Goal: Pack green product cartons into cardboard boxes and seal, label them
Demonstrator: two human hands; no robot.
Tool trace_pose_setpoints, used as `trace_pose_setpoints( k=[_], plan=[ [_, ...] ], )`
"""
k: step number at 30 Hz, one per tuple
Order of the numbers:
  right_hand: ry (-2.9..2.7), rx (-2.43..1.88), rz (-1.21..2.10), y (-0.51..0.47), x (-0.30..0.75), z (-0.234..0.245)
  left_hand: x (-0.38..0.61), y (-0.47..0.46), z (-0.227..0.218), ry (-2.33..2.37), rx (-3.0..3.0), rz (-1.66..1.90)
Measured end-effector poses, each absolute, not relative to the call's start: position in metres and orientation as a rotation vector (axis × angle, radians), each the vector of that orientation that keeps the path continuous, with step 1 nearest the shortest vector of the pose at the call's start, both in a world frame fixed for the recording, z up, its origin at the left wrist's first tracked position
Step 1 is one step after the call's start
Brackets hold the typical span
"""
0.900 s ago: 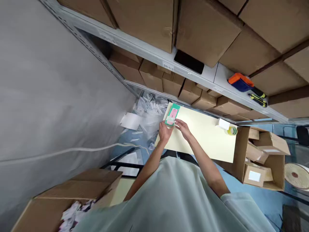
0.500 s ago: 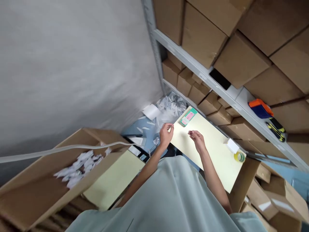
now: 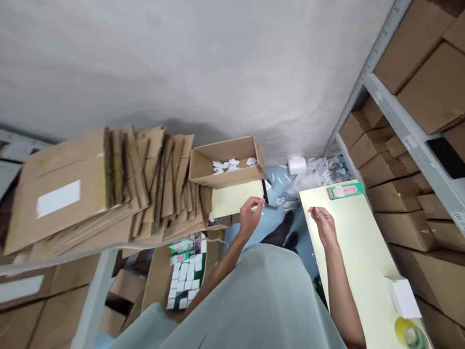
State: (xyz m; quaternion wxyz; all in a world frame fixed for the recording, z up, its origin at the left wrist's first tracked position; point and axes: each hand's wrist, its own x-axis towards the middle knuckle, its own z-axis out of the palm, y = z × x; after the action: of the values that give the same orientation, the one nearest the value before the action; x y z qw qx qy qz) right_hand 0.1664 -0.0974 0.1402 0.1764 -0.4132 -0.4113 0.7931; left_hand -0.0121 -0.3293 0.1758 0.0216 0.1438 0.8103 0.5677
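Standing between two pale yellow surfaces, we look down at our own hands. Left hand (image 3: 250,215) is raised over the gap, thumb and fingertips (image 3: 258,201) drawn into a narrow pinch. There may be a small pale scrap in that pinch, but it is too small for us to tell. Right hand (image 3: 324,224) hovers above the long table (image 3: 359,252), fingers loosely curled and apart, holding nothing and touching nothing. The open carton (image 3: 228,178) sits just beyond the left hand at the back of the small side table (image 3: 232,201), with white paper scraps (image 3: 232,165) inside. The green-edged packet (image 3: 341,190) lies flat at the far end of the long table, beyond the right hand and apart from it. Loose litter (image 3: 319,172) covers the floor past the gap, near a white roll (image 3: 297,166). We judge the step to be handling something light with the left pinch. To do it well, we keep the pinch firm, bring the hand fully over the carton's rim rather than over the gap, and let go low, since light paper drifts. The right hand is best kept clear of the packet. Flattened cartons (image 3: 109,184) lean at left
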Motion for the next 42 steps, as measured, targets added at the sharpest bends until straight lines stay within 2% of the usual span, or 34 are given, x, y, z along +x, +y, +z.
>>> trace_pose_setpoints(
  k=[5,10,18,27,30,34,42],
  plan=[
    [-1.235,-1.155,2.308,-0.130,0.153,0.139,0.001,-0.388,0.188,2.588,0.165,1.879],
    [-1.426,-0.979,2.464,-0.183,0.130,0.159,-0.010,-0.435,0.208,2.627,0.012,2.093],
    [-1.818,-0.548,2.485,-0.288,0.065,0.226,-0.037,-0.534,0.226,2.607,-0.022,2.402],
    [-2.268,0.010,2.274,-0.471,-0.060,0.296,-0.095,-0.733,0.248,2.983,-0.332,2.347],
    [-2.261,0.045,2.279,-0.523,-0.104,0.298,-0.118,-0.774,0.246,2.847,-0.272,2.370],
    [-2.303,-0.130,2.350,-0.572,-0.146,0.290,-0.134,-0.799,0.231,2.553,-0.032,2.283],
    [-2.233,-0.288,2.335,-0.605,-0.156,0.288,-0.140,-0.802,0.218,2.105,-0.027,2.403]
  ],
)
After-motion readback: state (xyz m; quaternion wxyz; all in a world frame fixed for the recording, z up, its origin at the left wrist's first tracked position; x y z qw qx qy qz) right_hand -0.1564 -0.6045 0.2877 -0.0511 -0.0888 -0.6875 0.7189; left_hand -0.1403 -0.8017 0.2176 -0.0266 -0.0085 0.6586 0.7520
